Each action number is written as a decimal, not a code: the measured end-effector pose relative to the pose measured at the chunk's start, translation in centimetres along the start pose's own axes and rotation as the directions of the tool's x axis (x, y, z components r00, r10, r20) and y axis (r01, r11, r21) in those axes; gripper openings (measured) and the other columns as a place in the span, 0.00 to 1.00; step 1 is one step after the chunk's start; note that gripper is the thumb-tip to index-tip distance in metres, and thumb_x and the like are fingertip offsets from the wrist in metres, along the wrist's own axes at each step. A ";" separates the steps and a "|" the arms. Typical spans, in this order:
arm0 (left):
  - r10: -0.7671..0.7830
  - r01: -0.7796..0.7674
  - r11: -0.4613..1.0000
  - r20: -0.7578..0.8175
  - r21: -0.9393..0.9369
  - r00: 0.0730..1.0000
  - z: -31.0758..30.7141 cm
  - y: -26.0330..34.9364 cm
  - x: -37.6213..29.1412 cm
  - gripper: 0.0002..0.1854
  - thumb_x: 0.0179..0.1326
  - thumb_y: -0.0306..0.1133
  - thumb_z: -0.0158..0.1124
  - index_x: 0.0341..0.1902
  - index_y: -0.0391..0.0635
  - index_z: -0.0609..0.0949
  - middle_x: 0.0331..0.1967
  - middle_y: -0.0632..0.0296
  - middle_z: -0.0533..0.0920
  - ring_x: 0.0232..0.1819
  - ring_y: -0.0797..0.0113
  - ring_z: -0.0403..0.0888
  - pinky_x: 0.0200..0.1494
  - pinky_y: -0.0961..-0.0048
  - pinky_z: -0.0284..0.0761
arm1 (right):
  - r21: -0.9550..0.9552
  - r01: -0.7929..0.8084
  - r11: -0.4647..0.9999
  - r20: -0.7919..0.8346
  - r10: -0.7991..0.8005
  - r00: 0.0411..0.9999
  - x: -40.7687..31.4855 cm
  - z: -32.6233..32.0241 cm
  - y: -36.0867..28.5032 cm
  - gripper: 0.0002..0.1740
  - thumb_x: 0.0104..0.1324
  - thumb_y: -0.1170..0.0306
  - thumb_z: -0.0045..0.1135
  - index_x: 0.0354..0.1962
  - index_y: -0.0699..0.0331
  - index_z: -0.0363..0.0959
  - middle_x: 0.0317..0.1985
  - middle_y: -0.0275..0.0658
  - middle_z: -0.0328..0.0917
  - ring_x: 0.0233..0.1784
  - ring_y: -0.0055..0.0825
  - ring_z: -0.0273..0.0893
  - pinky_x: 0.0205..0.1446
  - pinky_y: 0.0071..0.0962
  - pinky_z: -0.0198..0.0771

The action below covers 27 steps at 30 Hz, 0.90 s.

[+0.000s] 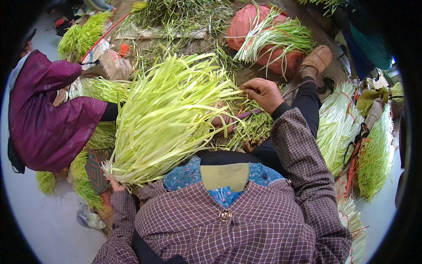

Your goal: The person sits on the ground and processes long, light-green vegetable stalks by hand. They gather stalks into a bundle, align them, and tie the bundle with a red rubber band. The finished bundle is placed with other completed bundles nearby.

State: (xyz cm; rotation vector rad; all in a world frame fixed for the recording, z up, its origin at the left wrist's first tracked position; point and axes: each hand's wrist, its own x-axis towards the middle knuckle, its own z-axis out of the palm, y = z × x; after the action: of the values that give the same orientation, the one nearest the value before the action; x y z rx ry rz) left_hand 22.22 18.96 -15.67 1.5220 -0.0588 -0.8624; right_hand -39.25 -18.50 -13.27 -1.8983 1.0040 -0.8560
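Note:
A large loose bunch of pale yellow-green chive-like leaves (171, 112) lies across my lap, spread up and to the right. My left hand (117, 184) grips it at the white root end, with most of the fingers hidden under the stalks. At the leaf tips on the right, my right hand (262, 94) has thumb and fingers drawn together. The nearest tips reach those fingertips, but whether a leaf is pinched between them is not clear. Below that hand, loose green leaf scraps (254, 125) cover the ground.
A tied bundle (273, 39) rests on a red sack (235, 26) ahead. More tied bundles (343, 122) stand at my right, beside red ties (354, 161). A person in a purple garment (56, 112) sits close on my left. Leaf litter (178, 16) is heaped ahead.

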 end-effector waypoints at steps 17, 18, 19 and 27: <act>-0.018 0.043 0.945 0.079 -0.326 0.997 -4.9 -3.0 0.7 0.33 0.66 0.56 0.59 0.68 0.48 0.71 0.65 0.55 0.74 0.63 0.50 0.73 0.64 0.46 0.71 | -0.140 0.050 0.989 -0.084 -0.062 0.995 -0.4 -0.6 2.7 0.10 0.66 0.70 0.59 0.34 0.69 0.69 0.31 0.52 0.70 0.34 0.50 0.71 0.38 0.40 0.67; -0.089 0.085 0.954 -0.001 -0.288 0.996 2.5 -3.0 -0.5 0.32 0.65 0.54 0.60 0.67 0.47 0.72 0.64 0.55 0.75 0.62 0.50 0.74 0.64 0.46 0.72 | -0.267 0.090 0.959 -0.147 -0.133 0.980 -1.7 -1.8 3.5 0.08 0.67 0.72 0.58 0.36 0.68 0.69 0.33 0.52 0.70 0.37 0.51 0.71 0.41 0.40 0.68; -0.127 0.100 0.968 -0.104 -0.232 0.986 10.0 -0.3 -4.2 0.31 0.65 0.53 0.61 0.65 0.46 0.72 0.63 0.55 0.76 0.61 0.50 0.75 0.63 0.47 0.73 | -0.235 -0.024 0.972 -0.159 -0.014 0.987 -2.5 -2.8 3.8 0.07 0.66 0.74 0.58 0.36 0.68 0.68 0.32 0.51 0.70 0.37 0.52 0.71 0.41 0.41 0.68; 0.016 -0.032 0.968 -0.067 -0.251 0.998 5.0 -0.7 -3.6 0.32 0.63 0.55 0.62 0.63 0.46 0.75 0.62 0.55 0.77 0.62 0.51 0.75 0.64 0.48 0.72 | 0.101 -0.213 0.972 -0.325 0.234 0.916 -1.3 -0.8 3.8 0.08 0.73 0.71 0.52 0.35 0.66 0.68 0.24 0.36 0.69 0.25 0.25 0.70 0.30 0.28 0.67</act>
State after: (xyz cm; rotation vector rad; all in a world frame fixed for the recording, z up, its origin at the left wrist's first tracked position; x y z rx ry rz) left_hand 16.66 16.71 -14.02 1.3068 0.0773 -0.7698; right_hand -41.75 -18.99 -16.46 -1.5748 1.3536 -1.0825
